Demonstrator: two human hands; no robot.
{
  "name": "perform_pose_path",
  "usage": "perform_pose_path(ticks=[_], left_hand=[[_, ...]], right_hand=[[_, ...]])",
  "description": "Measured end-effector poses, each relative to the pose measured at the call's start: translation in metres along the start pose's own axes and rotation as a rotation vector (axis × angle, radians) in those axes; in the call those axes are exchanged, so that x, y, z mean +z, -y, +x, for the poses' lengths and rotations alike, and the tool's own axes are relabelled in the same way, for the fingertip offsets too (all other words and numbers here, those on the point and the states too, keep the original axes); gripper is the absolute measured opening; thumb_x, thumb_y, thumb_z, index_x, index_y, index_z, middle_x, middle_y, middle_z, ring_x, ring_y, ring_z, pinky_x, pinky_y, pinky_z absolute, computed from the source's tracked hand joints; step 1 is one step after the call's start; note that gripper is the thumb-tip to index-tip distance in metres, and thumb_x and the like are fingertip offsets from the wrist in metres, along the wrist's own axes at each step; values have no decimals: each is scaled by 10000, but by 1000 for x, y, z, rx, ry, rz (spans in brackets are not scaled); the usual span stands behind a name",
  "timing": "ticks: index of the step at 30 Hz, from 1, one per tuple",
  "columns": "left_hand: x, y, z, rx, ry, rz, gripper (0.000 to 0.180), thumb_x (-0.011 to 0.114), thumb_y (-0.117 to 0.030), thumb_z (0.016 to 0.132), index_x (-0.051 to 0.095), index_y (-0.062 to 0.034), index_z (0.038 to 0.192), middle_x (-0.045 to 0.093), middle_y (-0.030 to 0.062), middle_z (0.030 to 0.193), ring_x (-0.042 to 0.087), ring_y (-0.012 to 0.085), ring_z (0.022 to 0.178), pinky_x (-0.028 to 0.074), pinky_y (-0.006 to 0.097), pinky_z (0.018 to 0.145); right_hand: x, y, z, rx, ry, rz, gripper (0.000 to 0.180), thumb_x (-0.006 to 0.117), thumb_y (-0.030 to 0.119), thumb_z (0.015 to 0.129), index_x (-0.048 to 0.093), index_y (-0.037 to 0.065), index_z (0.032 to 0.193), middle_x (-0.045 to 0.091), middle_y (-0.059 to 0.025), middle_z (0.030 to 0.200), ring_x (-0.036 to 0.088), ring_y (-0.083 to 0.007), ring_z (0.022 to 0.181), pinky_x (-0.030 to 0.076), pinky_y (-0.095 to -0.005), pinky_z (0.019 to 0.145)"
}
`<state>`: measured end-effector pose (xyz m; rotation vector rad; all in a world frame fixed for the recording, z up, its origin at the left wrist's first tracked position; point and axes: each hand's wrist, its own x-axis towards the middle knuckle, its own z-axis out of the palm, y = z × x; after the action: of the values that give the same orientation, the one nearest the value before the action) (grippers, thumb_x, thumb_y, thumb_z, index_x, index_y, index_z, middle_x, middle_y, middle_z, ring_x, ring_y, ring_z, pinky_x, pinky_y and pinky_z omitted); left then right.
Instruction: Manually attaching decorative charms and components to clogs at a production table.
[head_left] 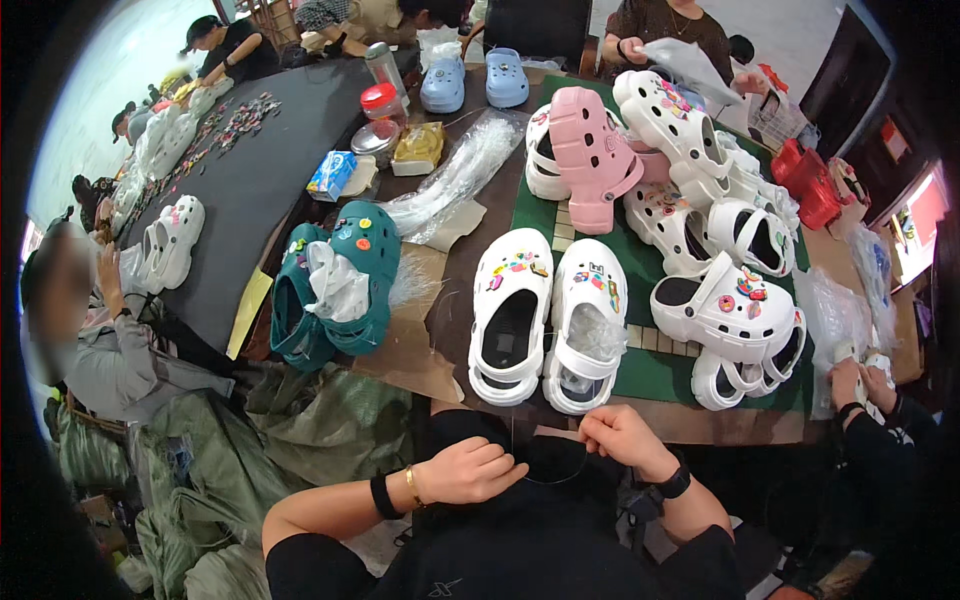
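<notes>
Above my lap my left hand is closed, thumb and fingers pinched together. My right hand is pinched too, at the table's front edge. A thin clear thread sags in a curve between both hands. Just beyond them, side by side, stand two white clogs with colourful charms on top. The right-hand white clog has crumpled clear plastic inside; the left one shows its dark insole. Neither hand touches the clogs.
Teal clogs stuffed with white wrapping stand at left. White clogs and a pink clog pile up at right. Behind lie clear plastic bags, a red-lidded jar and blue clogs. Other people work around the tables.
</notes>
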<state>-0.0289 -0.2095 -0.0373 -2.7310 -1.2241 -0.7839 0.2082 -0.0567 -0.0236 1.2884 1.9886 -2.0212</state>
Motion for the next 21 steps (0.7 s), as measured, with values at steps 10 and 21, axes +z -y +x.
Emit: perform_pose_path(ticks=[10, 21], left_hand=[[-11, 44, 13, -250, -182, 168, 260, 656, -78, 707, 686, -73, 965, 583, 22, 812, 573, 167, 696, 434, 297, 589], [19, 99, 3, -1358, -638, -856, 297, 549, -276, 938, 620, -3, 1030, 619, 35, 877, 542, 124, 744, 434, 263, 661]], right_hand=[[0, 24, 6, -72, -188, 229, 247, 530, 195, 947, 657, 14, 838, 586, 2, 651, 500, -51, 544, 398, -196, 507], [3, 20, 13, -125, -283, 317, 236, 551, 198, 946, 659, 8, 858, 578, 4, 644, 491, -49, 525, 387, -188, 484]])
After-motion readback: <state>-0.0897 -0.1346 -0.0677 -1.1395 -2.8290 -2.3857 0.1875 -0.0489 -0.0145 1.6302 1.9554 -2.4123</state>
